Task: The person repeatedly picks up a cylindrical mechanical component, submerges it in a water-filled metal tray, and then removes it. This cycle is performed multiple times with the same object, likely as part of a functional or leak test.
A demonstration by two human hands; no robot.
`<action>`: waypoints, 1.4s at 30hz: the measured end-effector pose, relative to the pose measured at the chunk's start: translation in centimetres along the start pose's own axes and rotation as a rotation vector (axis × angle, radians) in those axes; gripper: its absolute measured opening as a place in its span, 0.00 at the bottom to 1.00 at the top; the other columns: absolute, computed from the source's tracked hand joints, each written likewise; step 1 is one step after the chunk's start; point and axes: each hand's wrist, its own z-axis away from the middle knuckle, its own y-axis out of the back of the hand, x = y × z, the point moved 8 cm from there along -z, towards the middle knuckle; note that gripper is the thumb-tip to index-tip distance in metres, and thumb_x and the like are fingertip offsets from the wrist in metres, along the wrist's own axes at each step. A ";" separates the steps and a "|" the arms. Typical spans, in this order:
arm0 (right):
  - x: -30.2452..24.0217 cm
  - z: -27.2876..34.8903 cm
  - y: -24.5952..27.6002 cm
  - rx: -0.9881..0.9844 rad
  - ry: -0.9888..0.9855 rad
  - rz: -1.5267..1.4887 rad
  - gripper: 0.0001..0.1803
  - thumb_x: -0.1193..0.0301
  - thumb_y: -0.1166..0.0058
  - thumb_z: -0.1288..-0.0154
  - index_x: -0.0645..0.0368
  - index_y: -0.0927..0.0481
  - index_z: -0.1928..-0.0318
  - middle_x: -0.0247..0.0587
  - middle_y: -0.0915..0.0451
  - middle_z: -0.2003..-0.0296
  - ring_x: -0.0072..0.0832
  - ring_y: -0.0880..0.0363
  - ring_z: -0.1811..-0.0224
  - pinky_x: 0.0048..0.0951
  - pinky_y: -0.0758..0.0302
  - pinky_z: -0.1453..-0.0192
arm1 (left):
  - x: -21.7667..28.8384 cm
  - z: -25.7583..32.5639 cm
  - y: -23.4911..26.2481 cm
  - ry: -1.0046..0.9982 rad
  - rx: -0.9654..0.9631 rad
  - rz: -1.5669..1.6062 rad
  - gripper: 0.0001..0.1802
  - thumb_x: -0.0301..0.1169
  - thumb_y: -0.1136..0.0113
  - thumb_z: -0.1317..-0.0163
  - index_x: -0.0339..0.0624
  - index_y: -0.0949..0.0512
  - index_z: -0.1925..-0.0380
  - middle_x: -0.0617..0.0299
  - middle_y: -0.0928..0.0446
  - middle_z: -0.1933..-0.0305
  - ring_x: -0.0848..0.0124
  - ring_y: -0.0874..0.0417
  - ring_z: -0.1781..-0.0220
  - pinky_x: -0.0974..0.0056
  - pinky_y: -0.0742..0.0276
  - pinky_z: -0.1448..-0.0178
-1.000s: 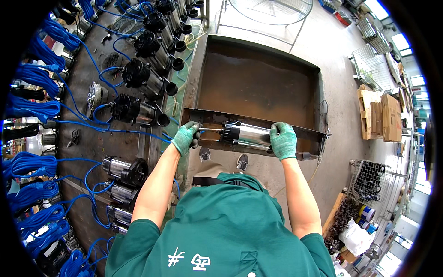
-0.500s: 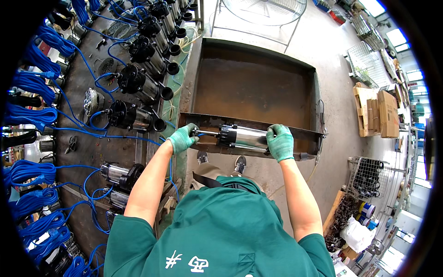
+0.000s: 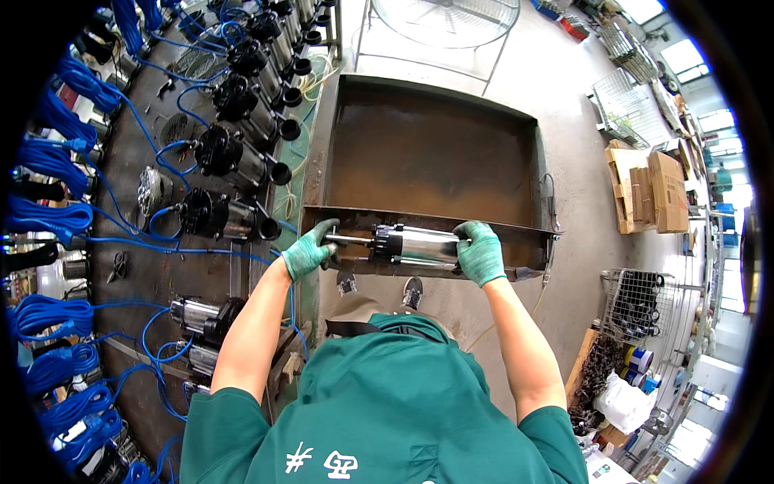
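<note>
A submersible pump motor [image 3: 419,245], a shiny steel cylinder with a black ribbed end, lies sideways over the narrow front section of a metal tank. From its black end a thin metal shaft sticks out to the left. My left hand [image 3: 306,252], in a green glove, holds the shaft's outer end between thumb and fingers. At the opposite end, my gloved right hand [image 3: 481,253] is closed around the rim of the steel cylinder. The palm side of both hands is hidden.
The rusty rectangular tank [image 3: 431,214] holds brownish water. To the left, a dark workbench [image 3: 133,278] carries several black-and-steel pumps [image 3: 222,215] and coiled blue cables [image 3: 52,302]. A large fan [image 3: 447,16] stands beyond the tank; cardboard [image 3: 667,194] and a wire basket [image 3: 637,302] are at right.
The whole view has shifted slightly left and down. My left hand's fingers have spread a little around the shaft; my right hand keeps its hold on the cylinder.
</note>
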 end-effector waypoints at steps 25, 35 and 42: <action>-0.5 0.3 0.2 0.006 0.013 -0.006 0.08 0.80 0.40 0.44 0.57 0.15 0.63 0.48 0.14 0.61 0.47 0.16 0.54 0.45 0.18 0.47 | 0.5 0.4 -0.3 0.332 -0.161 0.186 0.24 0.37 0.33 0.30 0.40 0.23 0.39 0.66 0.23 0.67 0.73 0.22 0.70 0.63 0.18 0.62; -1.0 0.4 0.4 0.024 0.039 -0.011 0.07 0.79 0.40 0.44 0.57 0.15 0.64 0.47 0.15 0.61 0.47 0.16 0.54 0.46 0.19 0.47 | 3.6 0.0 -1.1 -0.451 0.216 -1.213 0.12 0.40 0.30 0.36 0.44 0.19 0.66 0.49 0.17 0.67 0.44 0.14 0.61 0.45 0.21 0.59; -0.4 0.4 0.4 0.033 0.032 -0.004 0.07 0.78 0.40 0.43 0.55 0.14 0.64 0.46 0.14 0.60 0.47 0.16 0.52 0.46 0.19 0.45 | -0.2 0.4 0.8 0.523 -0.014 -0.151 0.30 0.62 0.37 0.32 0.43 0.18 0.59 0.67 0.24 0.74 0.77 0.26 0.78 0.67 0.31 0.76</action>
